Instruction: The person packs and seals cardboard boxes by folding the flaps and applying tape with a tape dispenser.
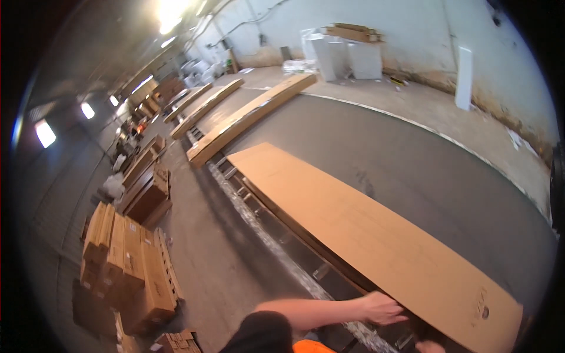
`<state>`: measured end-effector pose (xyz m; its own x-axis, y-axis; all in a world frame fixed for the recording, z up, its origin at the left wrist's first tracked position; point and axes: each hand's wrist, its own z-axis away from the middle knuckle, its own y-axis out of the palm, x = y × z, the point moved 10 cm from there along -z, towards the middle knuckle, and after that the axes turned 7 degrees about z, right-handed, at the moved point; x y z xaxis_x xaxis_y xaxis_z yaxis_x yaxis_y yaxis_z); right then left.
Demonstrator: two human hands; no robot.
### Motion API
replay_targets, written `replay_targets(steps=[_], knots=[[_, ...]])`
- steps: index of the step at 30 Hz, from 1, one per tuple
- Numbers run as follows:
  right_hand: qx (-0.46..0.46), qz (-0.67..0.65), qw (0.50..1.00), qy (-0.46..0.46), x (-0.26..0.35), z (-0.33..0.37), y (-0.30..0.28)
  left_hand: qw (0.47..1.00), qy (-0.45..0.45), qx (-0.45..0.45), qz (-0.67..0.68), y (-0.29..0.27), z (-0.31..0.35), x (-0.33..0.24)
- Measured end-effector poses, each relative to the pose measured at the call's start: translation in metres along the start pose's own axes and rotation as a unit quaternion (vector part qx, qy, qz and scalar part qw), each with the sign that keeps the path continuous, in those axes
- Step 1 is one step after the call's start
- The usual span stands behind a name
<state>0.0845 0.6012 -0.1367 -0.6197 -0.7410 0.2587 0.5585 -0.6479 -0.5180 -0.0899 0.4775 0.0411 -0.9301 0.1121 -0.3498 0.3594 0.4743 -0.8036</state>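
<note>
A long, flat piece of brown cardboard (359, 226) lies slantwise in front of me over a roller conveyor, with a small printed mark at its near end. Under its left edge there is a dark gap. My left hand (382, 309) is at that edge, near the close end, its fingers curled in. Whatever those fingers hold, if anything, is hidden. Only a small part of my right hand (429, 347) shows at the lower rim, beside the cardboard's near corner, and its fingers are out of sight.
The conveyor's scuffed metal rail (253, 220) runs along the cardboard's left. Beyond lie several long closed cartons (253, 117) crosswise. Stacked boxes (132, 259) stand on the floor at left, with a pallet (168, 267) beside them. White foam blocks (347, 59) lean by the far wall.
</note>
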Motion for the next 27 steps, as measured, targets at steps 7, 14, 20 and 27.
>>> replay_targets(steps=[7,14,20,27], knots=[[0.025,-0.084,0.984,0.154,-0.01,0.057,-0.02,0.905,-0.339,0.246,-0.073,-0.137,0.141,0.205],[-0.041,-0.137,0.987,0.079,0.069,0.04,-0.045,0.899,-0.314,0.256,0.168,-0.044,0.156,0.276],[-0.178,0.039,0.934,-0.307,0.207,-0.043,-0.005,0.892,-0.306,0.304,0.137,-0.056,0.161,0.279],[-0.216,0.126,0.949,-0.192,0.432,-0.096,-0.061,0.897,-0.279,0.328,0.101,-0.078,0.162,0.283]])
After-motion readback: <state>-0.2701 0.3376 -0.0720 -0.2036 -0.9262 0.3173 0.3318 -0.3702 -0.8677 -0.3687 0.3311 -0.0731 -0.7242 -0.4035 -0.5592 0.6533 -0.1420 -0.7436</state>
